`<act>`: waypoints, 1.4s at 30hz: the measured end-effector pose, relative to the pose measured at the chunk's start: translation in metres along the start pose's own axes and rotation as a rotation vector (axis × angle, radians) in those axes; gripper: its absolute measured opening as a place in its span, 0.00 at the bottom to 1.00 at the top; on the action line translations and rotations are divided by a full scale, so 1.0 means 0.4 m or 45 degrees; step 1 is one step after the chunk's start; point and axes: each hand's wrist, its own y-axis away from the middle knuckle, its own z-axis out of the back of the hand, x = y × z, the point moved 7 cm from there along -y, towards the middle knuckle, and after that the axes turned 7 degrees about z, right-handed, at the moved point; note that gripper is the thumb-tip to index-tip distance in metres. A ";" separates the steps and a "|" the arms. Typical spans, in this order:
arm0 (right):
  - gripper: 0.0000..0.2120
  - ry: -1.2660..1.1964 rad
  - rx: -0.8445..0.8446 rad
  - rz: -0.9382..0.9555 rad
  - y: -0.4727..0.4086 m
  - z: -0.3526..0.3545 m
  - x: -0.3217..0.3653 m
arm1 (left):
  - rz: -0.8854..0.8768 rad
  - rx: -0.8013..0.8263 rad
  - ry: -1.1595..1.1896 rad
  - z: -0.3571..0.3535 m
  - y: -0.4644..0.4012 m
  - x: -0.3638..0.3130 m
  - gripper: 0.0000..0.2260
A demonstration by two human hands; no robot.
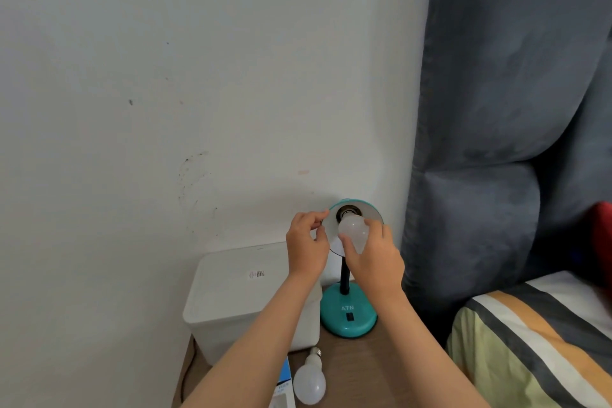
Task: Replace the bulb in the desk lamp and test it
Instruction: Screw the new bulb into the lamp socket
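Observation:
A teal desk lamp stands on a wooden bedside table, its round base (348, 315) marked ATN with a black switch. Its shade (356, 209) is tipped up toward me, showing the dark socket. A white bulb (353, 229) sits with its base at the socket, and my right hand (374, 258) is closed around the bulb's globe. My left hand (306, 248) pinches the shade's left rim. A second white bulb (309, 381) lies loose on the table near the front edge, its screw base pointing toward the lamp.
A white lidded plastic box (238, 295) stands left of the lamp against the wall. A blue and white carton (283, 387) lies beside the loose bulb. A grey padded headboard (496, 142) and striped bedding (536, 341) fill the right side.

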 end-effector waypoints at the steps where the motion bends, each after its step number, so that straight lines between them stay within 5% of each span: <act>1: 0.25 0.004 -0.010 0.027 0.000 0.002 0.001 | 0.000 0.001 0.001 0.000 0.001 -0.001 0.15; 5: 0.26 -0.023 -0.008 0.204 0.011 0.001 0.016 | -0.002 -0.002 -0.004 -0.002 0.002 -0.002 0.15; 11: 0.22 -0.031 -0.018 -0.001 0.009 -0.007 -0.001 | -0.014 -0.004 -0.007 -0.002 0.003 -0.005 0.15; 17: 0.24 -0.032 0.023 0.161 0.025 -0.020 0.016 | -0.016 -0.003 -0.017 -0.001 0.003 -0.002 0.15; 22: 0.21 -0.076 -0.048 -0.038 0.016 -0.007 -0.003 | -0.011 -0.009 -0.004 0.000 0.004 -0.004 0.15; 27: 0.24 -0.071 -0.038 0.169 0.020 -0.012 0.016 | -0.019 -0.014 -0.014 0.000 0.004 -0.004 0.15; 42: 0.22 -0.054 0.040 -0.024 0.021 -0.025 0.011 | -0.040 -0.016 -0.020 -0.001 0.006 -0.005 0.15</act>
